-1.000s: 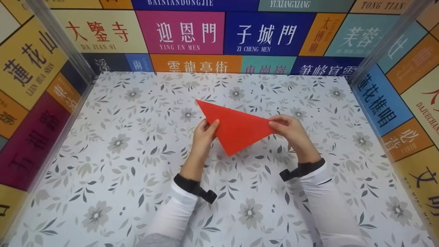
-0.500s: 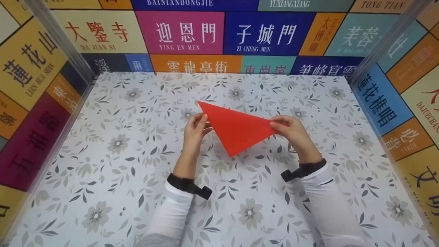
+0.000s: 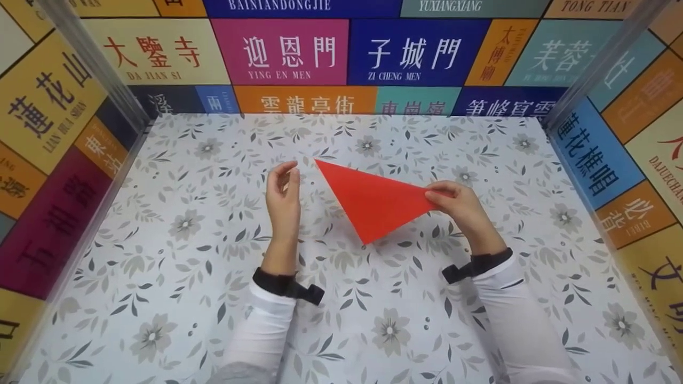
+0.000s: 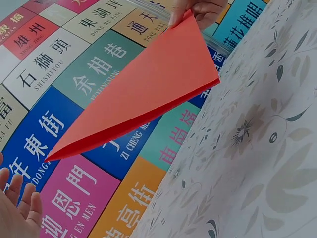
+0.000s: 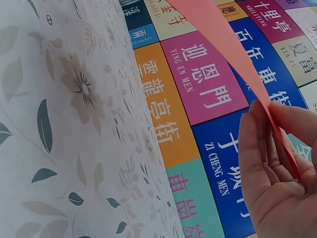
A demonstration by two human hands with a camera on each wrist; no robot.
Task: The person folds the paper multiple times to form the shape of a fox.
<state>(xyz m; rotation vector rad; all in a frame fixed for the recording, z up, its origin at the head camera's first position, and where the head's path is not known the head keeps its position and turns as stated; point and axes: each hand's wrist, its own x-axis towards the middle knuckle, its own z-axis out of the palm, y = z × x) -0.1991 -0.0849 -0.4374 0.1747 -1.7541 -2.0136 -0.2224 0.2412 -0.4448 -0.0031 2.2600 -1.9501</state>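
A red sheet of paper (image 3: 368, 200), folded into a triangle, is held above the table. My right hand (image 3: 456, 205) pinches its right corner between thumb and fingers. In the right wrist view the paper (image 5: 233, 49) runs edge-on from between the thumb and fingers of the right hand (image 5: 277, 168). My left hand (image 3: 284, 194) is apart from the paper, left of its far-left tip, with fingers loosely bent and nothing in them. The left wrist view shows the folded paper (image 4: 143, 79) with its layers slightly parted along the lower edge; the left hand's fingers (image 4: 20, 203) show at lower left.
A white table (image 3: 160, 266) with a grey leaf and flower print lies beneath. Colourful panels with Chinese lettering (image 3: 283, 50) stand behind it and on both sides. Each wrist carries a black camera band (image 3: 277, 282) over a white sleeve.
My left hand has let go of the paper's left edge and moved away to the left. The right hand keeps its pinch and has shifted slightly right with the paper.
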